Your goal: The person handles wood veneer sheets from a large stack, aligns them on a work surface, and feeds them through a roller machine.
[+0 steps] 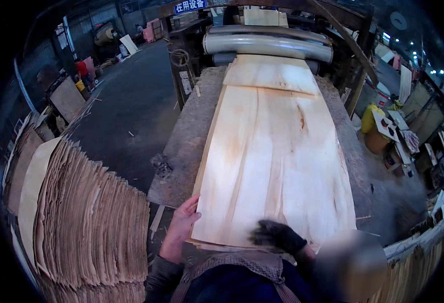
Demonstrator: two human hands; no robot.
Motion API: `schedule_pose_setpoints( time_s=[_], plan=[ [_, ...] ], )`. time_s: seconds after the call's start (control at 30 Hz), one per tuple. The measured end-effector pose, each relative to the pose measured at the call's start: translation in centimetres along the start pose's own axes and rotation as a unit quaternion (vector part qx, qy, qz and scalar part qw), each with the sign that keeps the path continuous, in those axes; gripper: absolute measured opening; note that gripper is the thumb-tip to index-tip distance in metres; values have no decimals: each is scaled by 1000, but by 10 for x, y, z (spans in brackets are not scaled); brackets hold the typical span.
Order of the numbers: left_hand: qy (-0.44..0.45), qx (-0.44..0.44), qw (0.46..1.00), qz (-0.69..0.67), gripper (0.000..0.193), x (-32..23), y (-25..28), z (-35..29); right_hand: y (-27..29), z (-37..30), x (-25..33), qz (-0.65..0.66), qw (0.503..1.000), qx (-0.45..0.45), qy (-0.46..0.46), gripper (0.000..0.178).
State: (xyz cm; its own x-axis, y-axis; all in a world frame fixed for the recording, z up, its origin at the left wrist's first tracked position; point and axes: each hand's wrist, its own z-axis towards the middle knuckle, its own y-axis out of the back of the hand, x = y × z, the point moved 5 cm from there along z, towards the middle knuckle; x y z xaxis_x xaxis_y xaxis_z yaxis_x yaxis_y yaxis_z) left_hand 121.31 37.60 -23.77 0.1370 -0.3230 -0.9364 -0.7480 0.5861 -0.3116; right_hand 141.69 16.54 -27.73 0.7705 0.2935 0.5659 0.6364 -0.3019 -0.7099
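Observation:
A pale wood veneer sheet [277, 166] lies lengthwise before me on top of other sheets, with dark streaks and a small split in its grain. Its left edge near the front corner is pinched by my bare left hand [184, 222], fingers at the side and thumb over the rim. My right hand [277, 235], in a dark glove, rests open and palm down over the sheet's near end, slightly smeared by motion. A shorter veneer piece [270, 73] overlaps the far end, reaching up to the metal rollers [267, 45].
A worn table [181, 146] carries the sheets. Tall veneer stacks stand at left [90, 217] and lower right [413, 272]. A yellow bag [369, 117] and a bucket [382, 96] sit right of the machine. A person in red [83, 70] is far left. A blurred patch covers the lower right.

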Motion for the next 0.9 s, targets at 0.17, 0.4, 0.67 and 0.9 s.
schedule_pose_setpoints(
  time_s=[0.17, 0.4, 0.67, 0.9],
  plan=[
    [-44, 49, 995, -71, 52, -53, -23, -2, 44, -69, -59, 67, 993, -91, 38, 49],
    [-111, 26, 984, -138, 50, -95, -31, 9, 33, -79, -9, 194, 905, -218, 311, 56],
    [-72, -100, 992, 34, 44, -9, 29, 45, 23, -41, 116, -350, 752, -368, 421, 33],
    [-147, -85, 805, 569, 65, 66, 13, 16, 16, 74, 213, 63, 890, -100, 441, 28]
  ],
)
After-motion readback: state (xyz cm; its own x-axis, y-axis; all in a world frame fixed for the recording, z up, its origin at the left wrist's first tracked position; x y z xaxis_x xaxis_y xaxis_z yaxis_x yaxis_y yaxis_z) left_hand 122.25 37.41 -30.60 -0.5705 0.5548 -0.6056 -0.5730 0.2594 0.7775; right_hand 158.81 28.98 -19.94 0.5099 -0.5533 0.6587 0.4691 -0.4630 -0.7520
